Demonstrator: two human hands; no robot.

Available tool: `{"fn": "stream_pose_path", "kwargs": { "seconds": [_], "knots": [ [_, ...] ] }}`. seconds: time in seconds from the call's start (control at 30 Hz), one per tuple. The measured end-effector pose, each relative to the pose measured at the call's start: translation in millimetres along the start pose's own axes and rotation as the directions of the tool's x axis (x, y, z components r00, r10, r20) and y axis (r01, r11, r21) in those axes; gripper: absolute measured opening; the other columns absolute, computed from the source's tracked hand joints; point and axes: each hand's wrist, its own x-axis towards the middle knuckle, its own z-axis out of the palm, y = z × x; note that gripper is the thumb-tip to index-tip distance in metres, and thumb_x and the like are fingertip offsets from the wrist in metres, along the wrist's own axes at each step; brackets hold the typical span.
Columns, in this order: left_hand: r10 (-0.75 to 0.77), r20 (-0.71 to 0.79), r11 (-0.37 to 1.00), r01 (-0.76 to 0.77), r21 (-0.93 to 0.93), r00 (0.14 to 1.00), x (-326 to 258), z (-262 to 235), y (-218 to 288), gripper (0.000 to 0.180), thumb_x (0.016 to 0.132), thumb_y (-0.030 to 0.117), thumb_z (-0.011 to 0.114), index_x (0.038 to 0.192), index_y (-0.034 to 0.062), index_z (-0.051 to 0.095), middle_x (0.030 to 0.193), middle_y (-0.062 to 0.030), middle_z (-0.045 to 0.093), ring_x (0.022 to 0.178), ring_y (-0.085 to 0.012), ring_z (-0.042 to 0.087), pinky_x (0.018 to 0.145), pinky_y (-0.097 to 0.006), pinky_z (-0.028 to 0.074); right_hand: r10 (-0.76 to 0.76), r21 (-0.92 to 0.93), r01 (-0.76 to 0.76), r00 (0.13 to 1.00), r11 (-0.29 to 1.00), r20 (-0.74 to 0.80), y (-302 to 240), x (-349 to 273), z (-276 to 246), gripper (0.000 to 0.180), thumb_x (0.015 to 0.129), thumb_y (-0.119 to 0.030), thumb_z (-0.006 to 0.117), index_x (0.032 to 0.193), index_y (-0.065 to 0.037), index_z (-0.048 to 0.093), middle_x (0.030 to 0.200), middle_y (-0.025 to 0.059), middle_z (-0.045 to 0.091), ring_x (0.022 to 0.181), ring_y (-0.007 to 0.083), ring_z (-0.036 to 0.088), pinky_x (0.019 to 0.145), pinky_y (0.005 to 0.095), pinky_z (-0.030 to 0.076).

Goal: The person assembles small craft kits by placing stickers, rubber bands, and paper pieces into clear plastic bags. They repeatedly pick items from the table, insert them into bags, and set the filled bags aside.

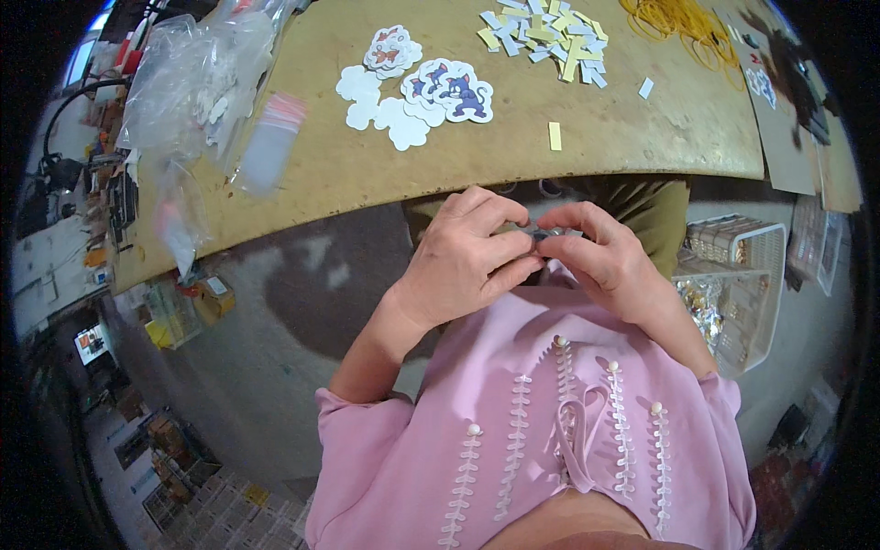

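Head view: left hand [463, 257] & right hand [600, 257] meeting just below counter [385, 174] edge, above pink blouse [550, 431]. Both pinched shut on small dark piece [541, 236] between fingertips; too small to tell what. On counter, well apart from hands: cartoon stickers [440, 92], pile of paper strips [545, 37], rubber bands [683, 23], clear plastic bags [197, 82] at left. White basket [742, 275] beside right forearm

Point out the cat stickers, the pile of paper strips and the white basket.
cat stickers [456, 93], head view, on the blue cat of the top sticker.
pile of paper strips [544, 35], head view, middle of the heap.
white basket [768, 240], head view, on its rim.
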Motion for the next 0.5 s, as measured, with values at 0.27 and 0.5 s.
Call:
{"fn": "stream_pose_path", "kwargs": {
  "seconds": [0.27,0.5],
  "knots": [
    [-0.250,-0.475,0.864,0.416,0.284,0.843,11,-63,-54,0.022,0.087,0.011,0.084,0.107,0.0057,0.076,0.106,-0.0133,0.074,0.095,-0.0324,0.071,0.083,-0.042,0.057,-0.169,-0.086,0.167,0.986,0.982,-0.014,3,7,-4,0.031,0.073,0.002,0.074,0.104,-0.002,0.071,0.104,0.0112,0.068,0.097,0.0321,0.070,0.082,0.0411,0.059],
    [-0.298,-0.401,0.784,0.462,0.414,0.866,0,-86,-96,0.023,0.090,0.012,0.082,0.112,0.0036,0.077,0.102,-0.0127,0.074,0.090,-0.0259,0.073,0.080,-0.038,0.058,-0.150,-0.112,0.149,0.989,0.982,0.000,6,6,2,0.025,0.077,-0.003,0.073,0.102,-0.002,0.070,0.106,0.0110,0.068,0.102,0.0321,0.069,0.087,0.0413,0.059]
  ]
}}
